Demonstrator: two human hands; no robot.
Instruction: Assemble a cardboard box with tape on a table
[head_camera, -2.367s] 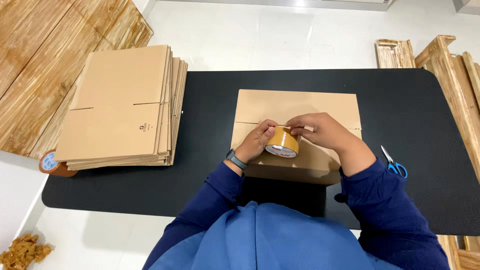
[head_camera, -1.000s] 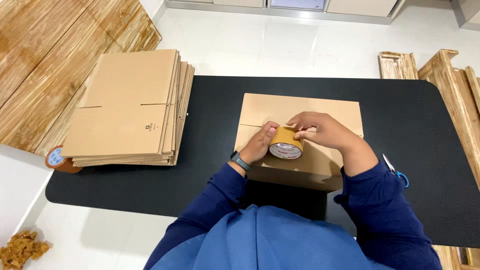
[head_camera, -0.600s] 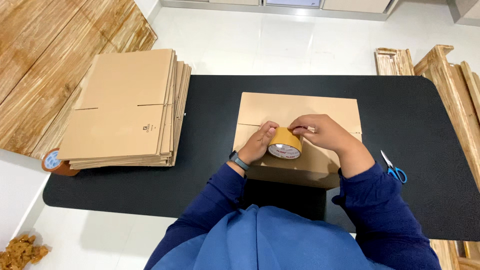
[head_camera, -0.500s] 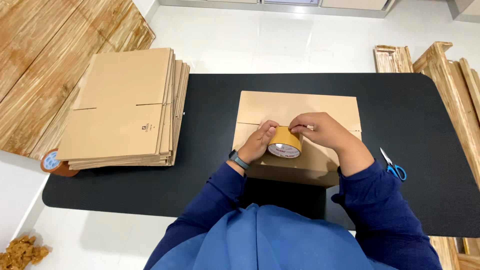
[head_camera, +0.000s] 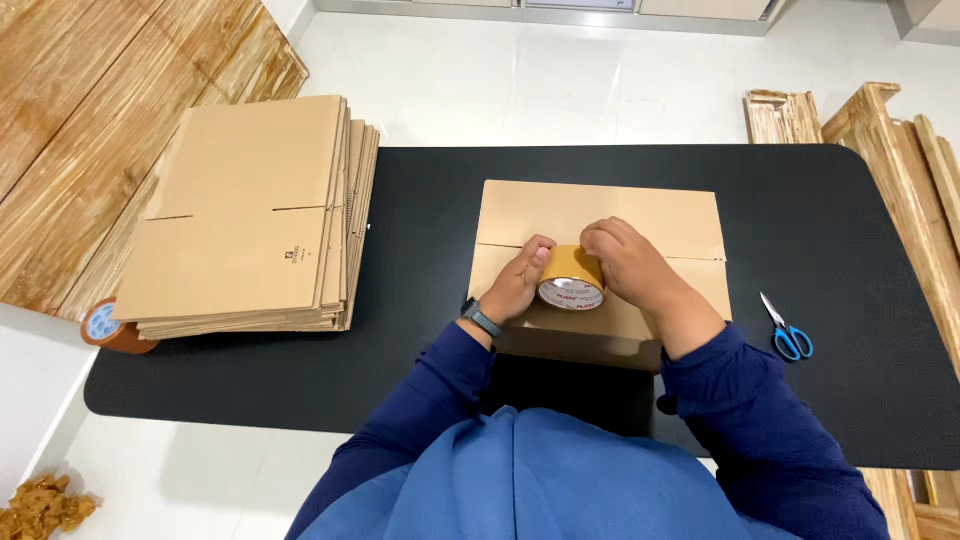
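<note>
1. Both hands are on a roll of brown tape (head_camera: 572, 280) at the centre of the frame, sitting on top of a cardboard box (head_camera: 600, 215).
2. Left hand (head_camera: 518, 282) pinches the roll's left side, fingers curled shut on it.
3. Right hand (head_camera: 630, 265) wraps over the right side, grip closed on the roll too.
4. Box sits mid black worktop (head_camera: 420, 200).
5. Stack of flat cartons (head_camera: 250, 215) at left, another tape roll (head_camera: 105, 325) at its lower left corner.
6. Blue scissors (head_camera: 787, 330) lie at right, well apart from the box.
</note>
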